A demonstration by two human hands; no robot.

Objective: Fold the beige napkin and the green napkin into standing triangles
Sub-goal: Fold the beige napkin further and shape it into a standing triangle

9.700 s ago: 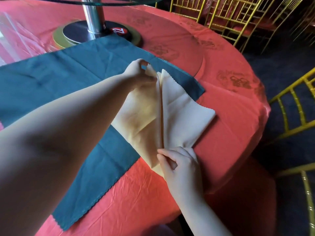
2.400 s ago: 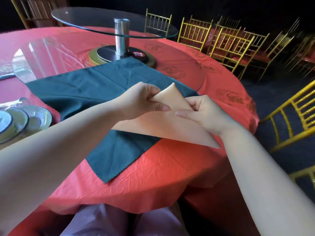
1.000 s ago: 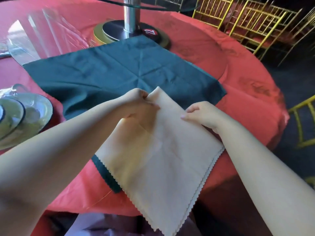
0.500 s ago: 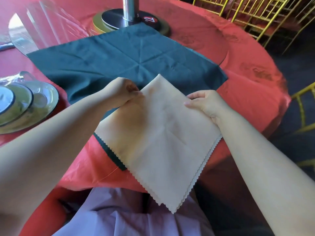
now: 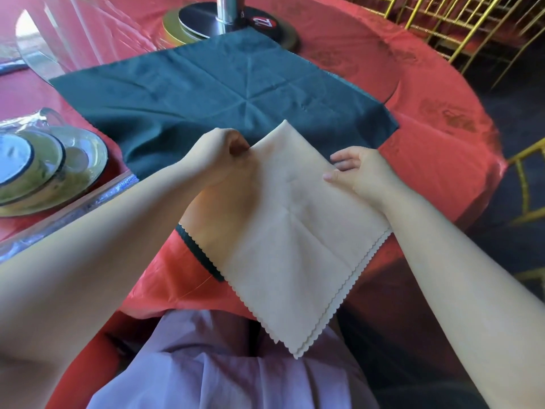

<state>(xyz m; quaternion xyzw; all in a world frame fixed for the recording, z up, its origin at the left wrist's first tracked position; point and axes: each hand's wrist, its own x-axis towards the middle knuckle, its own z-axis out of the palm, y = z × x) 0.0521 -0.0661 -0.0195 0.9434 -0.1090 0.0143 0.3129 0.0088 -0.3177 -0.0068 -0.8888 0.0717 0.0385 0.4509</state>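
Note:
The beige napkin (image 5: 289,240), folded into a layered square with scalloped edges, lies as a diamond over the table's near edge, its low corner hanging above my lap. My left hand (image 5: 218,154) pinches its upper left edge near the top corner. My right hand (image 5: 358,169) holds the upper right edge, thumb on top and fingers under the cloth. The green napkin (image 5: 212,87) lies spread flat on the red tablecloth behind, partly under the beige one.
A steel post on a round base (image 5: 230,22) with a number 22 tag stands behind the green napkin. Stacked plates and bowls (image 5: 38,163) sit at the left, beside a wrapped strip. Gold chairs (image 5: 472,22) ring the table on the right.
The standing beige triangle has been opened out into a flat layered square. Over the last second both hands kept its upper edges and drew it slightly nearer.

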